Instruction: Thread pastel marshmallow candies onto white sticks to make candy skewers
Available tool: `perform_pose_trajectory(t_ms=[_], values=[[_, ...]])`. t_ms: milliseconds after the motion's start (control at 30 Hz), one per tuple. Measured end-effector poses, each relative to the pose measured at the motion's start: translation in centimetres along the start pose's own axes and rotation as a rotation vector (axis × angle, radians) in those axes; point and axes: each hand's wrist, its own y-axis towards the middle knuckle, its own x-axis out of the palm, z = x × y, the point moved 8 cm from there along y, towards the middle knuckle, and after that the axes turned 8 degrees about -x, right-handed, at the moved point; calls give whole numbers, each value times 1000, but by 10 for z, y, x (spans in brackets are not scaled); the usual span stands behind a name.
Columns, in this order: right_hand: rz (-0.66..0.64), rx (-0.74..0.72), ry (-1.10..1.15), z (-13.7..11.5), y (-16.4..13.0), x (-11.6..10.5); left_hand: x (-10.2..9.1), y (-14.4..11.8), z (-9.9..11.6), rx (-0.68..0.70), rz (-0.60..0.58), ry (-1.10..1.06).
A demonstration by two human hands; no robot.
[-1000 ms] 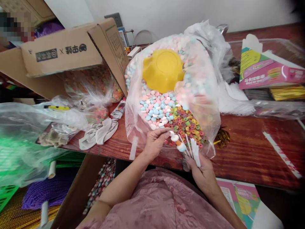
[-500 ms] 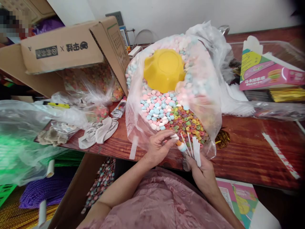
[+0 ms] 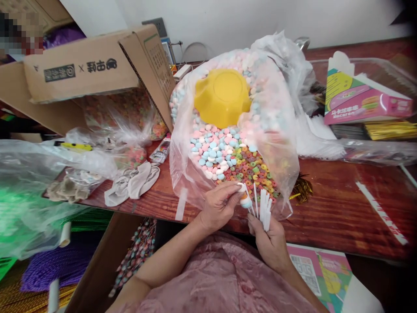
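Right at the near edge of the counter [image 3: 339, 204], the person's left hand [image 3: 219, 205] pinches a small pale candy [image 3: 241, 188] between thumb and fingertips, its grip narrow, pressing it onto the top of one stick. The right hand [image 3: 267, 239] is closed around a fan of white sticks [image 3: 264, 208] that point up and away; the leftmost stick already carries an orange and a blue candy. Just beyond both hands sits a big clear plastic bag [image 3: 286, 143] full of pastel candies and coloured rings, with a yellow bowl [image 3: 223, 96] upside down on the heap. A cardboard box [image 3: 84, 71] leans at the far left.
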Motion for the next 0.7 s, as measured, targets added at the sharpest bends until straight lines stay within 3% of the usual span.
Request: perform_pose_trajectory(t_ms=[133, 200, 333, 467, 700], values=[[-7, 33, -15, 10, 2, -6, 0, 6, -15, -248, -41, -99], [-15, 31, -40, 13, 2, -9, 4, 7, -18, -300, -96, -75], [-17, 13, -97, 11, 3, -11, 10, 5, -6, -91, -163, 93], [3, 53, -13, 6, 5, -10, 14, -3, 3, 122, -174, 202], [60, 95, 121, 2, 3, -5, 21, -13, 7, 147, -165, 261]])
